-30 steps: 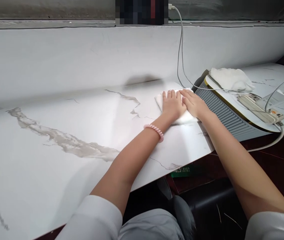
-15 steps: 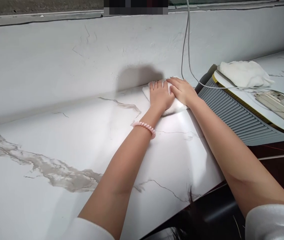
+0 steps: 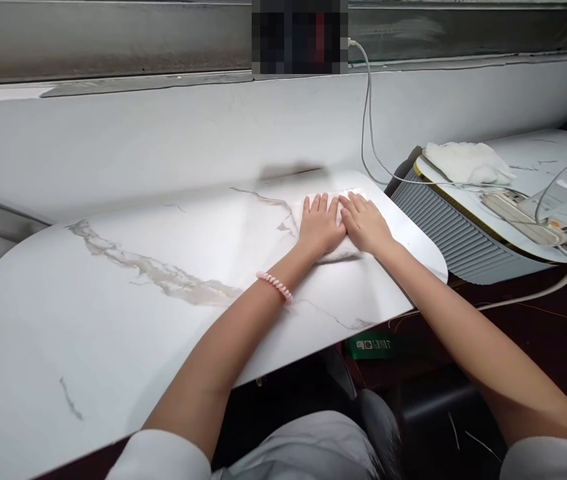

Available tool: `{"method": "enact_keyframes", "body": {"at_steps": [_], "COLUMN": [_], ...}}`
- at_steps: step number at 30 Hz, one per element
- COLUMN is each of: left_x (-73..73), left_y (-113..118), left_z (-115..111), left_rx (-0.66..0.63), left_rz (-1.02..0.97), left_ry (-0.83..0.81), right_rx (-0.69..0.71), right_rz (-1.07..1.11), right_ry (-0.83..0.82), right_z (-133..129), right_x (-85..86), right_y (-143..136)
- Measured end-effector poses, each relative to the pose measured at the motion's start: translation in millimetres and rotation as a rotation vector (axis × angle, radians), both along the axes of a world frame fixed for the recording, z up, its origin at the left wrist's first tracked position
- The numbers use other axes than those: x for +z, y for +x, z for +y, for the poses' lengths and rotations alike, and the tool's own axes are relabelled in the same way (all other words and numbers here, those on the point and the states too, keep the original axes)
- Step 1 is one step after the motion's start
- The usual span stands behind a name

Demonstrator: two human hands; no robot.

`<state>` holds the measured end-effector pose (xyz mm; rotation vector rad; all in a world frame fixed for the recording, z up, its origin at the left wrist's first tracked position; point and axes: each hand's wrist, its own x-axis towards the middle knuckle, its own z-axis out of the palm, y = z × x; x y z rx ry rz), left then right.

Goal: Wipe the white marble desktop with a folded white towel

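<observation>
A big white table (image 3: 113, 347) with gray squiggly lines runs along a white wall (image 3: 163, 143). On it, close to the wall side, lies a folded white cloth (image 3: 346, 252). It lies flat under two hands. The left hand (image 3: 320, 227) and the right hand (image 3: 370, 227) are side by side, just touching or nearly so. Their fingers are straight, and they press down on top of the cloth and do not pinch it. It looks like the step in hand is pushing the cloth down on the table. Sliding it from here would call for both palms pressing evenly, I think, so it does not bunch up. There is a curly pink band (image 3: 276, 285) on the left wrist (it looks like a little spring!).

Just past the cloth is the table's round corner. Next to that is another table (image 3: 463, 230) with a ribbed side and a gold edge. A fluffy white cloth (image 3: 466, 162) and a power strip (image 3: 528, 217) are on top of it. A thin white cord (image 3: 370, 113) hangs down the wall. Under the big table's edge there is a green thing (image 3: 373, 347), too dim to name.
</observation>
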<state>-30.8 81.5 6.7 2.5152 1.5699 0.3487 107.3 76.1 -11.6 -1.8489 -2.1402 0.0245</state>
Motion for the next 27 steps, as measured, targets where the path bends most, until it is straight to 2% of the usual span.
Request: {"method": "enact_keyframes", "body": {"at_steps": [9,11,14,17,20,23,27], "left_x": [6.6,7.4,7.8,7.1,6.3,5.5,3.2], "left_y": [-61,-70,-77,-78,-80,-89,-104], "left_z": [-111,-126,-135,-132,-117,-88,-35], "left_rx": [-0.092,-0.085,-0.057,-0.027,0.003,0.009,0.054], "left_rz": [0.069,0.079,0.075,0.062,0.053,0.049,0.022], "left_ry": [-0.029,-0.037,-0.039,-0.037,-0.043,-0.043,-0.013], "right_rx": [-0.017,-0.018,-0.019,0.006,0.034,0.025,0.044], "right_rz": [-0.036,-0.039,-0.056,-0.047,-0.01,0.034,0.048], "right_ry": [0.037,0.043,0.038,0.038,0.033,0.042,0.052], "right_z": [-129,-143,-146,-136,-118,-88,-29], "right_x": [3.2,3.5,3.8,3.6,1.9,0.3,3.6], "right_y": [-64,-74,-82,-83,-85,-94,-111]}}
